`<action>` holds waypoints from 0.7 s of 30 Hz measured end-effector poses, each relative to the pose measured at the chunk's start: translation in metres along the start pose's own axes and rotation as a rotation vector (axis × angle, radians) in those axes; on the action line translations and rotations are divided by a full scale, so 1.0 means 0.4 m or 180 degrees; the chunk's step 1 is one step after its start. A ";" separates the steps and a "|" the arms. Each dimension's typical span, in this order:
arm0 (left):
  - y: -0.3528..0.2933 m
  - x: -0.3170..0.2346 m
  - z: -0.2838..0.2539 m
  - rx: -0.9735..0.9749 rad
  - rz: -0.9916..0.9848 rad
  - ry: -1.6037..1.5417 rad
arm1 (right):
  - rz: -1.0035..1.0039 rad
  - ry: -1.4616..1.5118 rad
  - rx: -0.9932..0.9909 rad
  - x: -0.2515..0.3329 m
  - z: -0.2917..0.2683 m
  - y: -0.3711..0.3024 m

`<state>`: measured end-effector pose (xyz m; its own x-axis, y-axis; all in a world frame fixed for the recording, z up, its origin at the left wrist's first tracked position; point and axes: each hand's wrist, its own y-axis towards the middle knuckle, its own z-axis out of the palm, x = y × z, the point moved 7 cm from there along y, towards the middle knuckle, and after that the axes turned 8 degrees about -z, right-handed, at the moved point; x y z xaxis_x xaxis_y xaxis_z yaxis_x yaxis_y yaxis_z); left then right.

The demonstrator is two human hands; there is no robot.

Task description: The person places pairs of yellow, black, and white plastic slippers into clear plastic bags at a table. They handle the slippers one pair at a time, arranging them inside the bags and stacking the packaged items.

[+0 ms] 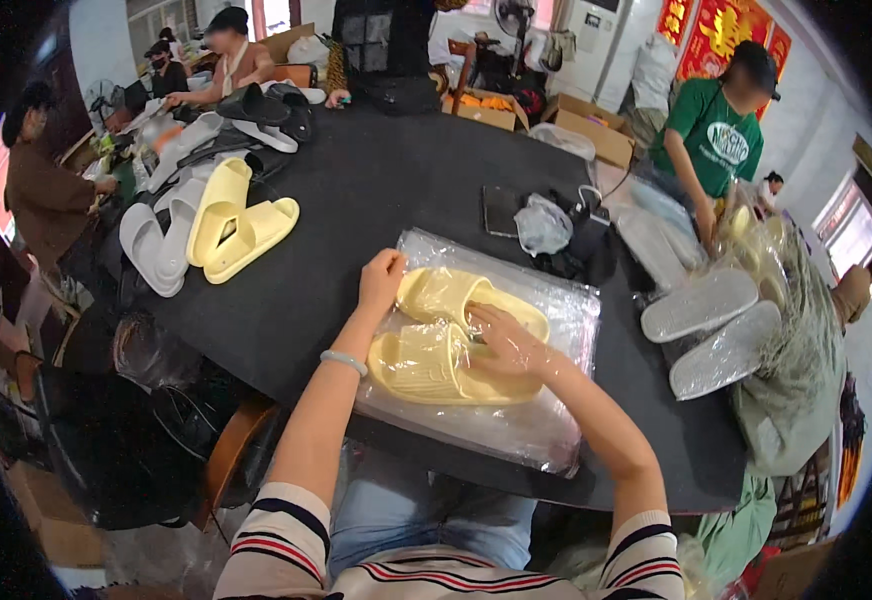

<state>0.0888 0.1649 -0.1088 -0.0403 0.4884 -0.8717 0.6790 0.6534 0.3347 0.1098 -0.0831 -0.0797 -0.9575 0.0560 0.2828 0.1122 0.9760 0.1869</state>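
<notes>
A pair of pale yellow slippers [416, 362] lies side by side in front of me, with clear plastic bag film over their toe ends. My left hand [384, 280] is closed on the edge of the clear plastic bag [393, 318], by the far slipper's toe. Fingers stretched out, my right hand [504, 342] rests on the slippers near their straps; whether film covers it, I cannot tell. Beneath the slippers is a flat stack of clear plastic bags [541, 435].
On the black table [376, 170], loose yellow slippers [246, 235] and grey slippers [161, 245] lie at the left. Bagged grey slippers [721, 340] are piled at the right edge. A dark phone [499, 211] and a crumpled plastic bag [544, 224] sit beyond the stack. Other people work around the table.
</notes>
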 end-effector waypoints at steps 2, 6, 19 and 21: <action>-0.002 -0.009 -0.001 -0.0005 -0.0009 -0.0017 | 0.0082 0.0125 -0.0173 0.002 -0.009 0.040; -0.002 0.036 -0.006 0.0150 -0.0478 -0.0550 | 0.0427 0.0080 -0.0295 0.015 -0.011 0.036; -0.014 0.027 0.017 0.0367 -0.0845 -0.0999 | 0.2821 0.0827 -0.1957 -0.081 -0.171 -0.745; -0.007 0.025 0.000 0.0289 -0.0772 -0.1041 | 0.2758 0.0236 -0.2636 -0.089 -0.260 -0.782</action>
<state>0.0865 0.1680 -0.1185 0.0180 0.1074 -0.9941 0.7409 0.6661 0.0854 0.1362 -0.4124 -0.0505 -0.4648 0.5881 0.6619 0.8743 0.1867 0.4481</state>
